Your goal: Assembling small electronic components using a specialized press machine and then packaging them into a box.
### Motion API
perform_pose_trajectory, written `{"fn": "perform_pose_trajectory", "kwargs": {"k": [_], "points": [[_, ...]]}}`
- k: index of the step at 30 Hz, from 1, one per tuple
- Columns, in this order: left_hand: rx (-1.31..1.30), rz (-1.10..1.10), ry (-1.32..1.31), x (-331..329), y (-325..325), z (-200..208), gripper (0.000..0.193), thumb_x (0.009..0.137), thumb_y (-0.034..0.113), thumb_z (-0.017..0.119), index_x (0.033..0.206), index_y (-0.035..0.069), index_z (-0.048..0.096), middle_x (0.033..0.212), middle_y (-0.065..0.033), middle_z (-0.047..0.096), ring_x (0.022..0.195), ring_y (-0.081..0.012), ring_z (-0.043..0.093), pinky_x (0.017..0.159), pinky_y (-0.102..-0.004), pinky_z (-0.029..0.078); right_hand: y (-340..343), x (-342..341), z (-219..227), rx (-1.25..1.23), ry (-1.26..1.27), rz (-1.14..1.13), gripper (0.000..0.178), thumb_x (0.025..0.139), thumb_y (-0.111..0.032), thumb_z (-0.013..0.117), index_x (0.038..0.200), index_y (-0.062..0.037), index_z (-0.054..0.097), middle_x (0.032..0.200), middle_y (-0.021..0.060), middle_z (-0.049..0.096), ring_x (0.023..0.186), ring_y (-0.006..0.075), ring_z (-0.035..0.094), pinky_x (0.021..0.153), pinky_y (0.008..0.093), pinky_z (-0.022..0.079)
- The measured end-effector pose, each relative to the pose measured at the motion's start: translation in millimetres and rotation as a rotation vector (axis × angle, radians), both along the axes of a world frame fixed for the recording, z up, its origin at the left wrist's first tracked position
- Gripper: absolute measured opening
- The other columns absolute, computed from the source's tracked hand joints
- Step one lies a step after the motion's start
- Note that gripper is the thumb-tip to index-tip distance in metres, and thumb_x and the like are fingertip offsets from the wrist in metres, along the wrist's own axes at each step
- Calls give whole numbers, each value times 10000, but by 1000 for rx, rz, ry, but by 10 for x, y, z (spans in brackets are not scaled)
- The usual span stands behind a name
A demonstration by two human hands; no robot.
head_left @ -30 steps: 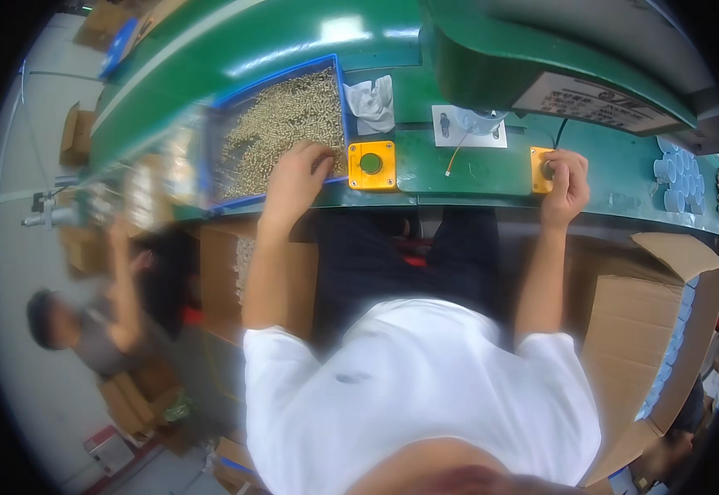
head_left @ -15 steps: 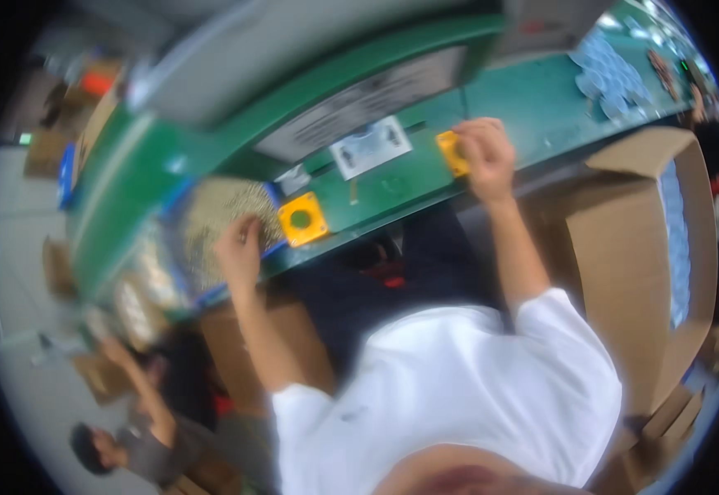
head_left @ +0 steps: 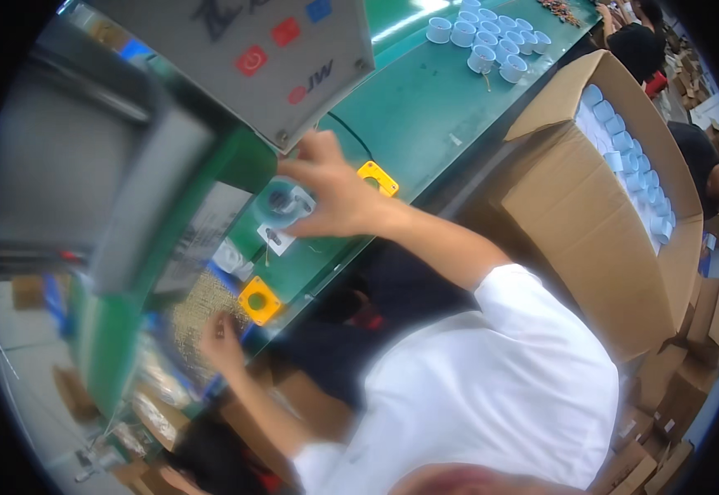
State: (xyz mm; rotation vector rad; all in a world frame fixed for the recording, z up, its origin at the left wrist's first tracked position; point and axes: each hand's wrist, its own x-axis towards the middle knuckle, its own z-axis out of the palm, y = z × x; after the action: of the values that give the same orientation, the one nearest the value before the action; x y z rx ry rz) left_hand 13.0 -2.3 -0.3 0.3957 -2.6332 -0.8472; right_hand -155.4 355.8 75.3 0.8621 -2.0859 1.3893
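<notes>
My right hand [head_left: 330,190] is wrapped round a translucent light-blue cup [head_left: 275,206] under the grey machine head, above a white printed card [head_left: 277,239] on the green bench. At the left, my left hand [head_left: 222,345] has its fingers curled together at the edge of a blue-rimmed tray [head_left: 237,283] of small brass-coloured parts [head_left: 196,318]. Whatever is between those fingers is too small to make out. Beside that tray, a yellow square block with a round green button [head_left: 259,301] sits at the bench edge. Another yellow button block [head_left: 378,177] lies behind my right wrist.
The grey machine head [head_left: 293,49] with coloured symbols overhangs the bench. Several light-blue cups [head_left: 491,37] stand at the far right of the green bench [head_left: 425,103]. An open cardboard box [head_left: 598,239] with more cups stands on the right. Other people work nearby.
My right hand has left the right-hand yellow button block and moved left, and it now holds a cup. My left hand stays at the tray. The view has turned and shifted.
</notes>
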Motion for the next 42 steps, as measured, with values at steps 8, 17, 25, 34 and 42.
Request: {"fn": "perform_pose_trajectory", "kwargs": {"k": [8,17,25,34,42], "points": [[-87,18,5,-93,-29,-60,141,938,91,736,1028,-16,751,894,-104,745,715,-145,669,643,-279,518,1305,-484,-923,224,-310,-556,513,750,-272,893,1152,-32,685,1145,149,660,1072,327,646,912,410,531],[-47,0,19,-53,4,-46,129,924,97,727,1016,12,759,898,-129,742,710,-213,669,661,-332,527,1342,-396,-1017,476,-279,-597,580,901,-327,753,1384,-56,582,1279,202,625,1217,319,578,1079,443,439],[-72,-32,68,-76,24,-87,133,934,80,732,1032,-9,749,860,-104,738,697,-158,673,638,-292,524,2005,-1156,-1217,114,-245,-1206,657,902,-392,711,1450,-75,533,1464,205,446,1402,407,387,1176,527,308],[-163,-68,90,-69,-58,-91,146,923,86,736,1040,0,749,864,-127,742,694,-181,680,644,-300,530,2881,-1437,-1429,449,-138,-1437,323,930,-340,696,1181,-139,664,1484,220,416,1383,445,371,1137,599,312],[-81,40,82,-9,45,-3,133,943,79,713,1047,4,748,885,-117,741,701,-177,672,628,-301,502,456,143,-429,-327,-12,-210,744,738,-145,930,1344,-63,506,1240,76,601,1128,224,616,1018,360,493]]}}
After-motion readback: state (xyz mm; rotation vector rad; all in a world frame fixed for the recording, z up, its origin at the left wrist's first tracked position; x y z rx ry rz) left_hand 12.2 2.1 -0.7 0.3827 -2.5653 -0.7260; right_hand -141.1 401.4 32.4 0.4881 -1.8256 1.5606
